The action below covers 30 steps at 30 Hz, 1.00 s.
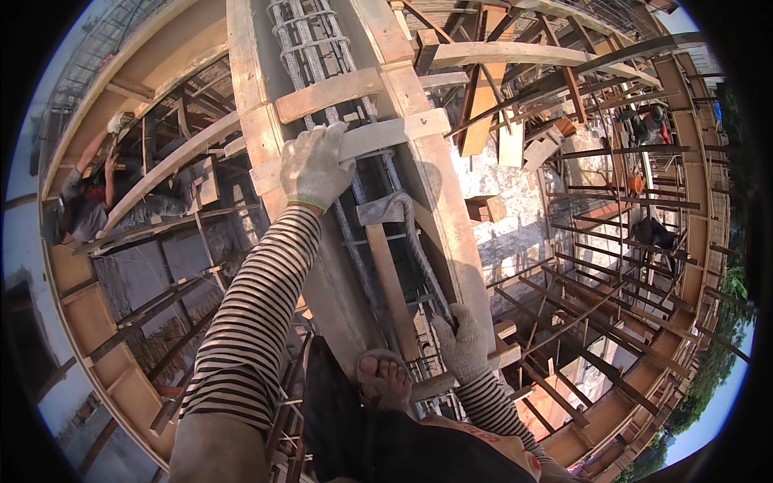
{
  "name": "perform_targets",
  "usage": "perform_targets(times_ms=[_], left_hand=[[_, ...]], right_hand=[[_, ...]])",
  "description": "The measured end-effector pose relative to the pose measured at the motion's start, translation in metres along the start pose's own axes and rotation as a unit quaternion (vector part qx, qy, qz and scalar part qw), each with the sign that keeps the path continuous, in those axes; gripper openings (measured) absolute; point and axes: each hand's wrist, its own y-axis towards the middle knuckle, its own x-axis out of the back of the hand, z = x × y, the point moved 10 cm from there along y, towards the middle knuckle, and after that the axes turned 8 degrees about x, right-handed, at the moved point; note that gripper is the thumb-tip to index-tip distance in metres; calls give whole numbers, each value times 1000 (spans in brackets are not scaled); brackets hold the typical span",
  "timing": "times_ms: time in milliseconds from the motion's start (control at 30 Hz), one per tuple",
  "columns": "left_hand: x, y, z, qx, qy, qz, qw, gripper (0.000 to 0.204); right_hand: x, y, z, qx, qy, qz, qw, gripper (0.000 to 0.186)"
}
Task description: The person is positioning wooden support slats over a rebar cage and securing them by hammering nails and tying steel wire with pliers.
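Observation:
My left hand point(316, 167), in a pale knit glove and striped sleeve, is closed round a short wooden crosspiece point(403, 133) lying across the two side boards of a long timber formwork. My right hand point(463, 346), gloved too, grips the lower end of a hammer point(423, 253). Its grey head point(382, 209) is over the trough, above the upper end of a narrow wooden strip point(390, 290). Steel reinforcing bars point(306, 44) tied with stirrups run along inside the trough. Another crosspiece point(330, 94) spans it just beyond my left hand.
My sandalled foot point(385, 377) stands by the trough's near part. Curved-looking timber beams point(523, 54) and many props surround the formwork, with open drops on both sides. A co-worker point(97, 193) is among the timbers at left. Orange panels point(483, 97) lean at far right.

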Motion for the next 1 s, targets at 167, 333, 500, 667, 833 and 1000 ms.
perform_targets(times_ms=[167, 333, 500, 667, 833, 1000], left_hand=[[61, -49, 15, -106, -113, -216, 964, 64], [-46, -168, 18, 234, -803, 98, 539, 38], [2, -215, 13, 267, -841, 92, 462, 23], [80, -145, 77, 311, -507, -7, 804, 35], [71, -63, 89, 178, -161, -64, 969, 41], [50, -11, 74, 162, -109, -77, 978, 42]], right_hand=[[-11, 20, 14, 30, 33, 38, 998, 38], [-35, 20, 69, 91, 88, 93, 988, 39], [-58, 32, 72, 140, 41, 84, 986, 51], [-89, 40, 24, 10, -74, 110, 991, 63], [-72, 67, 34, -42, -149, 190, 970, 53], [-44, 52, 37, -16, -23, 241, 970, 52]])
